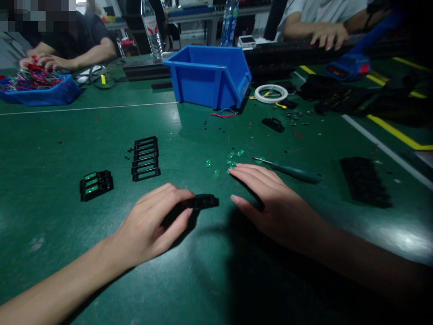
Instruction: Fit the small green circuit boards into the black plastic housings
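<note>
My left hand (154, 221) rests on the green table, fingers closed round a small black plastic housing (204, 201) whose end sticks out to the right. My right hand (267, 198) lies flat and open beside it, fingertips reaching toward several small green circuit chips (231, 161). A green-handled screwdriver (294, 171) lies just beyond my right hand. To the left sit a row of empty black frames (145, 159) and a few black housings with green chips fitted (96, 184).
A blue bin (211, 76) stands at the table's middle back, a white tape roll (271, 94) to its right. A black foam pad (364, 181) lies at right. Other people's hands work at far left over a blue tray (40, 88) and at far right (328, 34).
</note>
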Demonstrator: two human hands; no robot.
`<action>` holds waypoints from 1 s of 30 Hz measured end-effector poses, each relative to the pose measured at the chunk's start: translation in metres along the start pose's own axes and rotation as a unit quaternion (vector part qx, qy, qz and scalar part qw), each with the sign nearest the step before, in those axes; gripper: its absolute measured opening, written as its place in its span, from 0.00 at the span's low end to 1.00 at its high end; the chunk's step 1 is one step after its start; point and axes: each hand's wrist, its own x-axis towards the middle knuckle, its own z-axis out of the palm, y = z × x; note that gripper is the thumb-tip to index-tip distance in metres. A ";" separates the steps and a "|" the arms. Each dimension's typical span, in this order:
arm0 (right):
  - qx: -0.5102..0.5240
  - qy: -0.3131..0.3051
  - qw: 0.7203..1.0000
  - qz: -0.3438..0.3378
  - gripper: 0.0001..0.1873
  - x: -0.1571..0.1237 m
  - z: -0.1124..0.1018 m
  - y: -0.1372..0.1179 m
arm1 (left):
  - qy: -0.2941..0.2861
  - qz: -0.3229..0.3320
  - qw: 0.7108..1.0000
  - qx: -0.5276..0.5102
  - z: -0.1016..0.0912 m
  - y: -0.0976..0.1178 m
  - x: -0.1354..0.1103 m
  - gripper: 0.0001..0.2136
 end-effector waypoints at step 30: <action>0.004 0.004 1.000 -0.001 0.25 0.002 -0.001 -0.002 | -0.007 0.012 1.000 0.000 -0.001 0.000 0.000 0.13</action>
